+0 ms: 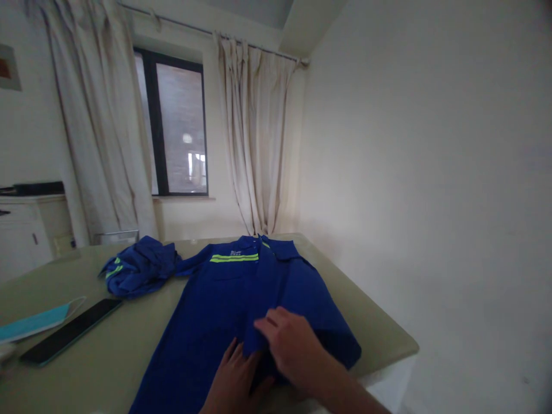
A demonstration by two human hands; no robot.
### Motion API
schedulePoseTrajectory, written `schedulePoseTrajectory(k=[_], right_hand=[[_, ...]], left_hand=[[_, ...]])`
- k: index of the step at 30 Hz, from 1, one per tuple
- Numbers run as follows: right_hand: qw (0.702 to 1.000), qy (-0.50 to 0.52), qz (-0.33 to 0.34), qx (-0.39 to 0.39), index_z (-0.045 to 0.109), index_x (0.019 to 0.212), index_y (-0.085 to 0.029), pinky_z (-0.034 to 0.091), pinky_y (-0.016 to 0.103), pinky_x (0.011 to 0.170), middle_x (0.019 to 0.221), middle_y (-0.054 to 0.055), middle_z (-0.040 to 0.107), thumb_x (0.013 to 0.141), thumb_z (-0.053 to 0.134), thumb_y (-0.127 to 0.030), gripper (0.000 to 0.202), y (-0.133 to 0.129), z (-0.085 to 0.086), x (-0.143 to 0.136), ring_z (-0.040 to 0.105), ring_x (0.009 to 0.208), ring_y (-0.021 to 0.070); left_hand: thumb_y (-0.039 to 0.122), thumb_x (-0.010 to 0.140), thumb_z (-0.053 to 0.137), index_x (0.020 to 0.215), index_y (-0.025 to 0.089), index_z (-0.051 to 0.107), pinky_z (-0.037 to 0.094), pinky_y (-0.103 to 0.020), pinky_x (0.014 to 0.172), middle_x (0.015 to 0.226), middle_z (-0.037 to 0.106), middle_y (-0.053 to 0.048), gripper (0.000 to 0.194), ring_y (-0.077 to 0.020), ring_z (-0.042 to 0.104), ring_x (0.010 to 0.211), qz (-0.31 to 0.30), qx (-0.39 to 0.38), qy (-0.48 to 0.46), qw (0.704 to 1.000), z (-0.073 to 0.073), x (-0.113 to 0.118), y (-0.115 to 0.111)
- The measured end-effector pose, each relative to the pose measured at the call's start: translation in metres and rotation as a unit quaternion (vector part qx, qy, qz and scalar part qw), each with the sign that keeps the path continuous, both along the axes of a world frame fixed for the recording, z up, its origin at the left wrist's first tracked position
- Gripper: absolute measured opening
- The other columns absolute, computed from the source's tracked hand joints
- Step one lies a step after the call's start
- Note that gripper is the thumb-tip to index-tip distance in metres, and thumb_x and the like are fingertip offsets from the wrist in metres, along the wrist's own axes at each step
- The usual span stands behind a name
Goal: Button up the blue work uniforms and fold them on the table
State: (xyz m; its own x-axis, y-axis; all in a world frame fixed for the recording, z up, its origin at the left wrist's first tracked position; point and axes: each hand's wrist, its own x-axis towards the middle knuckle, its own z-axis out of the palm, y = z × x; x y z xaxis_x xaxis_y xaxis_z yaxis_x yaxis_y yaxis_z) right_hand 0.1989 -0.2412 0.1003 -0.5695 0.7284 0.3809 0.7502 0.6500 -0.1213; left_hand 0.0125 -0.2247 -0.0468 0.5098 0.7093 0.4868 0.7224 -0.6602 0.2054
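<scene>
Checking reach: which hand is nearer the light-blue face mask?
Left: the left hand is at the blue jacket, right of the face mask; the right hand is at the jacket, farther right.

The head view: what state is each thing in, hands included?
Blue jacket: spread out, front edge lifted
Blue bundle: crumpled
Face mask: lying flat
Black slab: lying flat
Curtains: drawn apart
Window: looks shut
White cabinet: looks closed
Right hand: pinching the jacket's edge
Left hand: on the jacket, grip unclear

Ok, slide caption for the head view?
Left hand and right hand on a blue cloth jacket with yellow-green stripes.
</scene>
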Motion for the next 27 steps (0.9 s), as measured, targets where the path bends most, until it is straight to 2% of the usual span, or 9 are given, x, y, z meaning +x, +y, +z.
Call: schedulePoseTrajectory(k=[3, 6, 8, 10, 14, 16, 19, 22, 27], right_hand=[[0.995, -0.073, -0.024, -0.058, 0.068, 0.106, -0.019, 0.053, 0.031, 0.075, 0.105, 0.01, 0.07, 0.075, 0.06, -0.013, 0.033, -0.012, -0.053, -0.027, 0.066, 0.093, 0.0261], [0.996, 0.008, -0.059, -0.073, 0.067, 0.111, -0.022, 0.052, 0.031, 0.082, 0.112, 0.009, 0.068, 0.075, 0.062, -0.014, 0.037, -0.015, -0.083, -0.029, 0.065, 0.101, 0.0266], [0.99, 0.097, -0.062, -0.077, 0.068, 0.112, -0.025, 0.05, 0.03, 0.086, 0.111, 0.006, 0.068, 0.079, 0.061, -0.014, 0.036, -0.012, -0.084, -0.025, 0.065, 0.101, 0.024], [0.975, 0.198, -0.069, -0.074, 0.07, 0.106, -0.025, 0.048, 0.028, 0.086, 0.104, 0.005, 0.069, 0.088, 0.056, -0.017, 0.024, -0.001, -0.077, -0.021, 0.066, 0.096, 0.0209], [0.908, 0.402, -0.106, -0.051, 0.072, 0.098, -0.02, 0.049, 0.029, 0.083, 0.094, 0.007, 0.072, 0.099, 0.051, -0.039, 0.028, 0.05, -0.07, -0.017, 0.067, 0.09, 0.0218], [0.86, 0.487, -0.146, -0.042, 0.073, 0.101, -0.018, 0.051, 0.032, 0.084, 0.099, 0.009, 0.074, 0.093, 0.059, -0.054, 0.04, 0.076, -0.08, -0.016, 0.067, 0.096, 0.0256], [0.813, 0.546, -0.197, -0.035, 0.076, 0.101, -0.015, 0.053, 0.036, 0.087, 0.103, 0.013, 0.076, 0.08, 0.069, -0.066, 0.055, 0.094, -0.103, -0.017, 0.068, 0.101, 0.0305], [0.829, 0.531, -0.169, -0.05, 0.077, 0.099, -0.017, 0.054, 0.036, 0.087, 0.101, 0.012, 0.076, 0.083, 0.068, -0.063, 0.05, 0.086, -0.113, -0.018, 0.069, 0.098, 0.0295], [0.856, 0.507, -0.096, -0.043, 0.074, 0.104, -0.019, 0.053, 0.03, 0.087, 0.101, 0.007, 0.076, 0.093, 0.062, -0.05, 0.035, 0.068, -0.098, -0.021, 0.07, 0.097, 0.0243]], left_hand=[[0.023, 0.078, 0.069, 0.115, 0.034, 0.072, 0.043, -0.054, 0.113, 0.113, 0.078, -0.004, 0.039, -0.0316, 0.069, 0.114, -0.014, 0.051, 0.008, 0.999, -0.026, -0.003, 0.003], [0.015, 0.074, 0.065, 0.109, 0.032, 0.075, 0.04, -0.052, 0.115, 0.115, 0.078, -0.005, 0.04, -0.0311, 0.069, 0.113, -0.006, 0.021, -0.01, 1.0, -0.029, -0.002, 0.003], [0.015, 0.077, 0.061, 0.105, 0.03, 0.076, 0.044, -0.049, 0.109, 0.114, 0.078, -0.007, 0.035, -0.031, 0.07, 0.111, 0.003, -0.027, -0.016, 0.999, -0.013, -0.001, 0.006], [0.019, 0.086, 0.054, 0.1, 0.027, 0.076, 0.051, -0.042, 0.094, 0.106, 0.079, -0.009, 0.027, -0.0292, 0.073, 0.102, 0.021, -0.094, -0.024, 0.995, 0.015, 0.0, 0.014], [0.034, 0.094, 0.052, 0.09, 0.025, 0.072, 0.049, -0.031, 0.073, 0.088, 0.077, -0.005, 0.023, -0.0251, 0.072, 0.083, 0.048, -0.187, -0.108, 0.975, 0.061, 0.001, 0.045], [0.034, 0.086, 0.065, 0.089, 0.024, 0.07, 0.048, -0.029, 0.072, 0.085, 0.075, -0.003, 0.011, -0.0231, 0.07, 0.081, 0.021, -0.21, -0.168, 0.963, 0.065, -0.001, 0.056], [0.028, 0.079, 0.073, 0.094, 0.023, 0.068, 0.049, -0.028, 0.078, 0.09, 0.074, -0.002, 0.017, -0.0215, 0.067, 0.086, -0.051, -0.212, -0.237, 0.947, 0.055, -0.005, 0.058], [0.033, 0.09, 0.064, 0.095, 0.022, 0.069, 0.048, -0.029, 0.084, 0.094, 0.073, -0.004, 0.013, -0.021, 0.065, 0.091, -0.061, -0.18, -0.3, 0.935, 0.048, -0.011, 0.05], [0.049, 0.093, 0.058, 0.076, 0.02, 0.068, 0.046, -0.026, 0.069, 0.077, 0.066, -0.002, 0.035, -0.0177, 0.059, 0.074, -0.041, -0.17, -0.359, 0.917, 0.051, -0.017, 0.052]])
